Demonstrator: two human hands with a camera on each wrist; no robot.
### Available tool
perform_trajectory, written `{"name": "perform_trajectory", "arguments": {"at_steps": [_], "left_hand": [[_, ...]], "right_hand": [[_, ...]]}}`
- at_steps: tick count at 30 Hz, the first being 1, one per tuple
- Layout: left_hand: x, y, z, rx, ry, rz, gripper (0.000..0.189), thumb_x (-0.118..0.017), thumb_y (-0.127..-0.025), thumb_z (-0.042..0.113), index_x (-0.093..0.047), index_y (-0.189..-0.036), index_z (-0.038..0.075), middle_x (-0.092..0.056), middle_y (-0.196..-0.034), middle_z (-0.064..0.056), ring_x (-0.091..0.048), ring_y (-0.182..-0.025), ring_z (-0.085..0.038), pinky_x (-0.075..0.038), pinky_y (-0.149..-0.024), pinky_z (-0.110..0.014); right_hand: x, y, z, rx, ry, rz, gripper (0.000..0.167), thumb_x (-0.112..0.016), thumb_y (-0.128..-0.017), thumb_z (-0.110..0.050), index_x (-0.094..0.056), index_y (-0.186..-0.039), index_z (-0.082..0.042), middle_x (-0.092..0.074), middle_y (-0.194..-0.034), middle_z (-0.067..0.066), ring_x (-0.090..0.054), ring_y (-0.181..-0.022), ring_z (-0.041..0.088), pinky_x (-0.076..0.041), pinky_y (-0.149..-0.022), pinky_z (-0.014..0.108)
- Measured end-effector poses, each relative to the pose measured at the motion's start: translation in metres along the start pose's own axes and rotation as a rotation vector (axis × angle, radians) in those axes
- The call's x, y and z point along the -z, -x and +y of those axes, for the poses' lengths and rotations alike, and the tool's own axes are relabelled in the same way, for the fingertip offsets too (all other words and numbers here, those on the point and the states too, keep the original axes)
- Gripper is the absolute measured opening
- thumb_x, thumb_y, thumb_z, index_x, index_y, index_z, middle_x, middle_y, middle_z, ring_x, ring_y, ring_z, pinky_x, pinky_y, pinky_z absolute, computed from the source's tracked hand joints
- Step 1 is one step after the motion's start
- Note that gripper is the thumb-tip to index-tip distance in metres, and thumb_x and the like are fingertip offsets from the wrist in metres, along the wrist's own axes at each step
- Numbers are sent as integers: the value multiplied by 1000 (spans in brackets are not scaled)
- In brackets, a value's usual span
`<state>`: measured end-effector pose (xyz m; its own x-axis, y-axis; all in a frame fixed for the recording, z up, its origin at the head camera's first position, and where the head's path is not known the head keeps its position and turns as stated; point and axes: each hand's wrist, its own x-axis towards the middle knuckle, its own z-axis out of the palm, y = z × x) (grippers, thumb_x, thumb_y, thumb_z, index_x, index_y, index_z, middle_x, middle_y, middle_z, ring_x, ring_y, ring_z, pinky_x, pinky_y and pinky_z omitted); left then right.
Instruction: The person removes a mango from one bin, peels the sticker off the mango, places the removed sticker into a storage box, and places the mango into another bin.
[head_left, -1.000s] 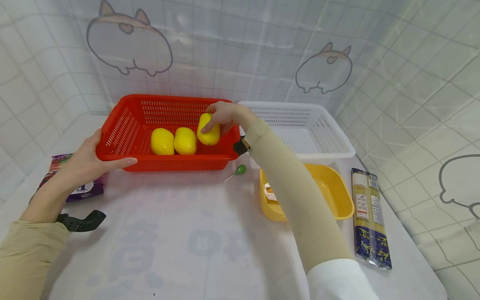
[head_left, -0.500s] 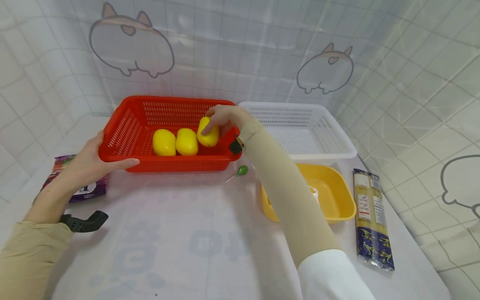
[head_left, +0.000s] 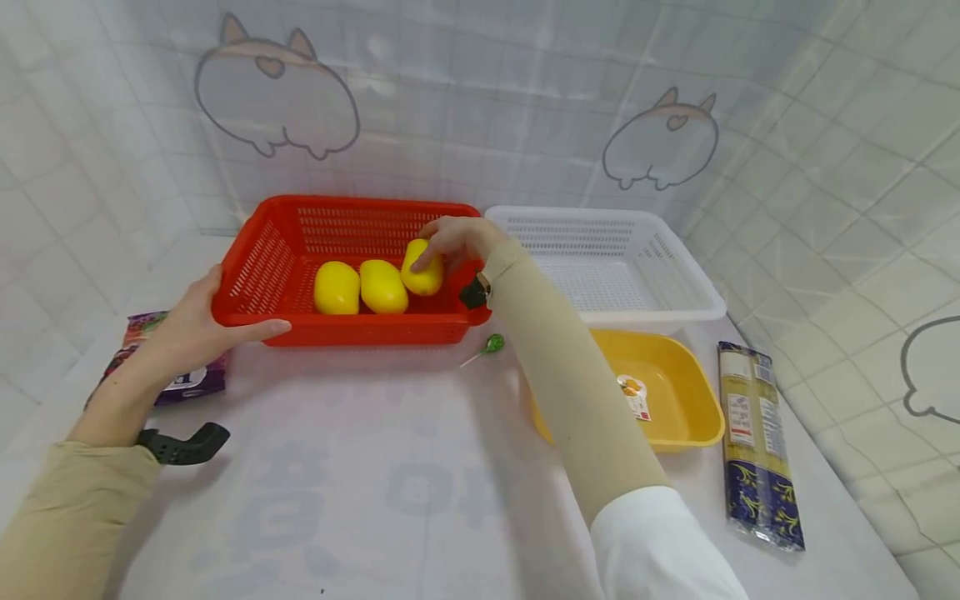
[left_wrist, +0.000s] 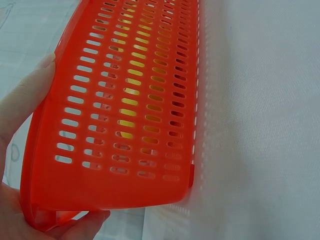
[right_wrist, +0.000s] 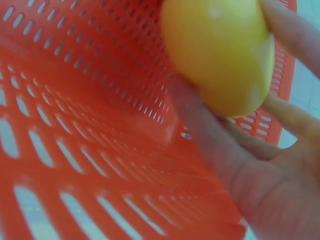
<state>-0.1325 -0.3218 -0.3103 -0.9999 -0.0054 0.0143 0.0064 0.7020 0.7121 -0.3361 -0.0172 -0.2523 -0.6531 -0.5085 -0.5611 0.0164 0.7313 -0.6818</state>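
The red plastic basket (head_left: 375,332) stands at the back of the table with three yellow mangoes in it. My left hand (head_left: 187,333) grips the basket's left front corner, thumb along the front rim. In the left wrist view, yellow shows through the slots of the basket wall (left_wrist: 115,185). Inside the basket's right part, my right hand (head_left: 457,237) holds one mango (head_left: 422,268) between thumb and fingers. Beside it lie a tilted mango (head_left: 384,287) and, farther left, another mango (head_left: 337,288). The right wrist view shows the held mango (right_wrist: 220,55) close up; whether it touches the bottom I cannot tell.
A white basket (head_left: 600,287) adjoins on the right. In front of it sits a yellow tub (head_left: 678,396), partly behind my right forearm. A pasta packet (head_left: 757,450) lies at far right, a green lollipop (head_left: 492,343) before the baskets, a purple snack bag (head_left: 198,385) under my left arm.
The head view has shifted slightly. The middle mango now leans over, and the mango in my right hand sits a little lower in the basket. My left hand keeps its grip on the corner.
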Motion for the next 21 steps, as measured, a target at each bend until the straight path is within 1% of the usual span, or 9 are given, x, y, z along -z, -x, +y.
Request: {"name": "perform_trajectory", "arguments": {"at_steps": [2, 6, 9, 11, 14, 17, 21], "left_hand": [[-1, 0, 0, -7, 13, -1, 95, -74, -90, 38, -14, -160, 15, -42, -147, -15, -46, -121, -30, -49, -71, -11], [-2, 0, -1, -14, 20, 7, 93, -74, -90, 37, -16, -159, 16, -43, -145, -12, -47, -118, -28, -50, -71, -12], [-3, 0, -1, -3, 5, 10, 94, -74, -89, 39, -16, -159, 15, -43, -145, -15, -47, -118, -29, -49, -70, -11], [-3, 1, -1, 6, -4, 9, 96, -74, -89, 41, -14, -159, 14, -43, -146, -18, -47, -119, -30, -48, -69, -11], [-3, 1, 0, 8, 0, 6, 97, -74, -89, 41, -13, -160, 14, -42, -146, -19, -47, -120, -32, -49, -69, -12], [-3, 1, 0, 6, 9, 6, 97, -74, -89, 41, -14, -159, 14, -42, -146, -18, -47, -121, -32, -49, -69, -12], [-2, 1, 0, 6, 5, 10, 96, -75, -88, 42, -15, -159, 15, -43, -146, -17, -47, -120, -31, -49, -69, -12]], "right_hand": [[0, 0, 2, -10, 10, 4, 82, -76, -88, -19, -31, -157, -20, -26, -162, 0, -45, -133, 23, -47, -109, 36], [-2, 2, 4, -15, 42, -4, 79, -74, -89, -16, -33, -156, -17, -32, -159, 3, -47, -132, 26, -46, -110, 38], [-5, 5, 3, -45, 57, -14, 76, -73, -90, -16, -34, -156, -17, -36, -156, 5, -50, -129, 27, -47, -109, 40], [-7, 6, 2, -62, 63, -23, 77, -73, -91, -16, -33, -156, -17, -35, -157, 6, -50, -129, 27, -47, -109, 41], [-9, 3, 2, -83, 80, -31, 77, -73, -91, -17, -33, -156, -18, -34, -158, 5, -50, -128, 26, -47, -108, 40], [-9, 0, 4, -80, 100, -37, 76, -74, -90, -18, -34, -155, -18, -35, -156, 5, -52, -126, 26, -48, -107, 39], [-10, -5, 6, -82, 100, -40, 76, -75, -90, -19, -35, -154, -18, -39, -154, 6, -54, -124, 26, -50, -106, 39]]}}
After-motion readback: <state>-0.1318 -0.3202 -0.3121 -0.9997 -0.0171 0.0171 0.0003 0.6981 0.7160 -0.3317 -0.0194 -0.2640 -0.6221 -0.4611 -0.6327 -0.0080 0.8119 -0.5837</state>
